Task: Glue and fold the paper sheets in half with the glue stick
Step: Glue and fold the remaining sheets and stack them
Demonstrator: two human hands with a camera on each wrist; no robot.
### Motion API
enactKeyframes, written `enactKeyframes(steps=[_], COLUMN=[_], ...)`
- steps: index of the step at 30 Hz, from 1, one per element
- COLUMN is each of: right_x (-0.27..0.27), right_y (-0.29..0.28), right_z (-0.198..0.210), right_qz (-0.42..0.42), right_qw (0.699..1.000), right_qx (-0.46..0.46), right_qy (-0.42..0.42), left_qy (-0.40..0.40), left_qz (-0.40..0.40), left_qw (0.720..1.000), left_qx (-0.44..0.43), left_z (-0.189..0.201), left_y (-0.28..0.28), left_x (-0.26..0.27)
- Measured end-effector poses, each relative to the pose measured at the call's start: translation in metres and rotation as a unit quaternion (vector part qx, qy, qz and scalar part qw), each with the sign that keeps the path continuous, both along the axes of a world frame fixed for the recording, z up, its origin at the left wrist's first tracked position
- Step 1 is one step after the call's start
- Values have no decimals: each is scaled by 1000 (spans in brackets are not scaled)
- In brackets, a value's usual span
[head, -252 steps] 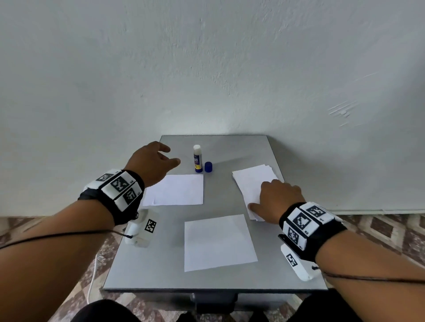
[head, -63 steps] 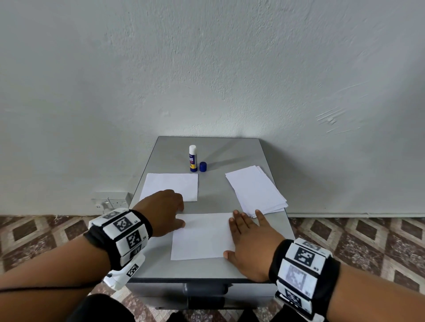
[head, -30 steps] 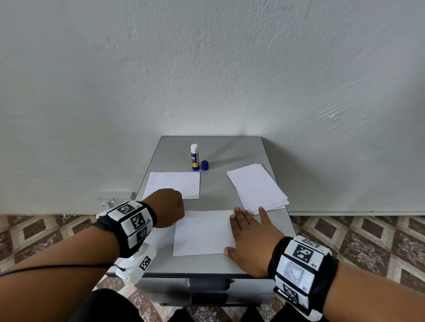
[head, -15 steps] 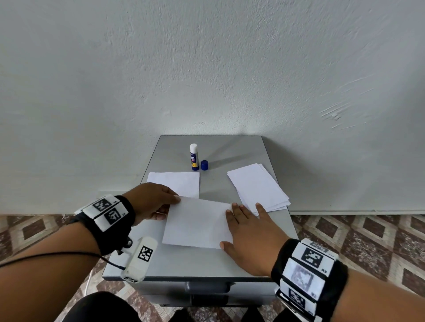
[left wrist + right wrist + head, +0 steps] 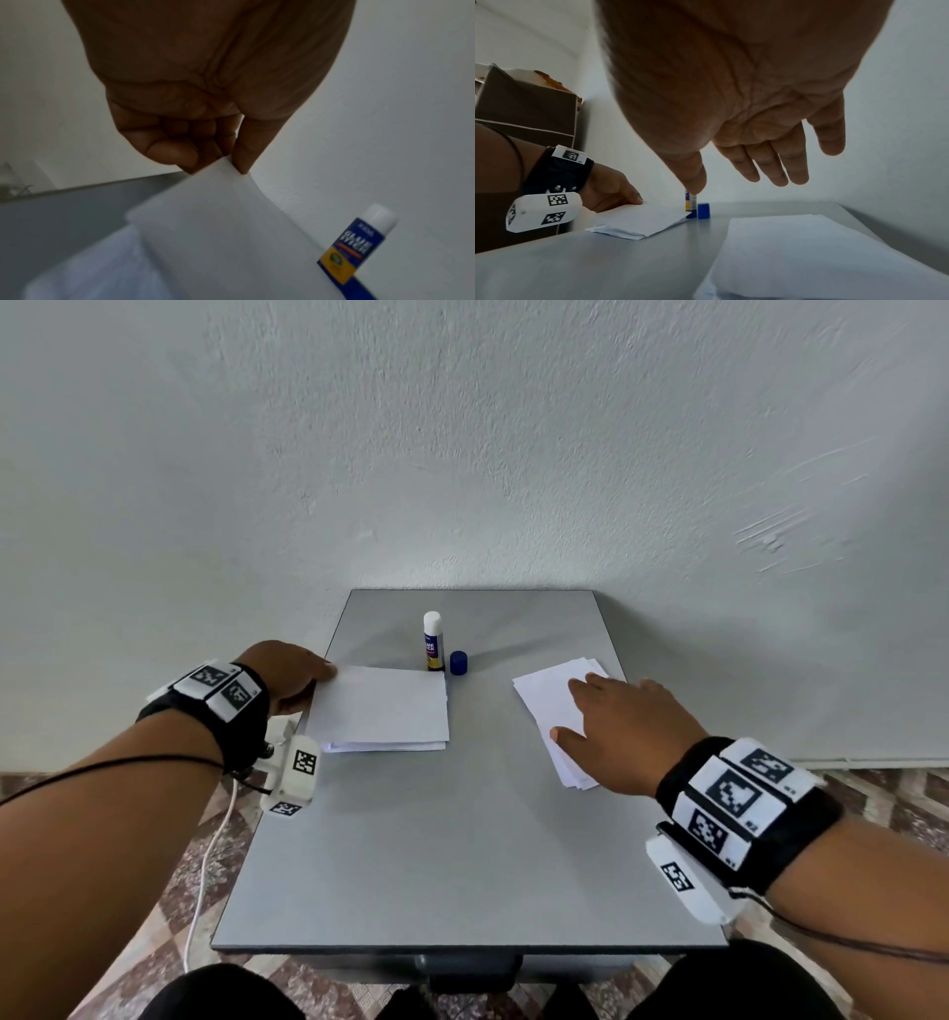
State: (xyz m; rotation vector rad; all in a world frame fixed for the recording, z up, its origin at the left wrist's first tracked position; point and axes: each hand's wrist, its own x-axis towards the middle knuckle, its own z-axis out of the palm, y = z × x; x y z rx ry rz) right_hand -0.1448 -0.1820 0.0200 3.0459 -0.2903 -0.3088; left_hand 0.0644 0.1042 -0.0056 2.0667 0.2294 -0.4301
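A folded white sheet (image 5: pixel 382 706) lies on top of another folded sheet at the table's far left. My left hand (image 5: pixel 298 675) pinches its far left corner; the left wrist view shows thumb and fingers (image 5: pixel 167 150) closed on that paper (image 5: pixel 218 233). Just behind stands the uncapped glue stick (image 5: pixel 433 642) with its blue cap (image 5: pixel 458 663) beside it. My right hand (image 5: pixel 616 726) hovers over the stack of flat sheets (image 5: pixel 552 706) at the right. The right wrist view shows its fingers (image 5: pixel 770 166) straight and spread, clear of the stack (image 5: pixel 808 253).
The grey table (image 5: pixel 462 865) stands against a white wall. A white cable (image 5: pixel 205 865) hangs off its left side over the patterned floor. A brown cardboard box (image 5: pixel 526 105) stands beyond the table's left.
My left hand has carried the folded sheet from the front centre onto the sheet at the far left. My right hand has left that sheet and moved right over the stack.
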Motion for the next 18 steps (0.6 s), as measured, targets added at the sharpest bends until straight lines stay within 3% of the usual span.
enactKeyframes(steps=[11,13,16,18], right_x=[13,15,18,20], right_y=[-6,-7,-4,-1], right_z=[-18,-20,-22,-23], right_qz=[-17,-30,-61,-88], right_qw=[1000,999,998,996], right_qx=[-4,-5,1,1], right_qy=[22,20,22,23], left_qy=[-49,-70,-149,-206], left_qz=[-62,-94,-108,-84], left_qw=[990,978,936,924], left_qx=[114,174,299,311], left_z=[-13,-10,-2,0], left_y=[2,3,-1,-7], left_x=[13,13,3,-2])
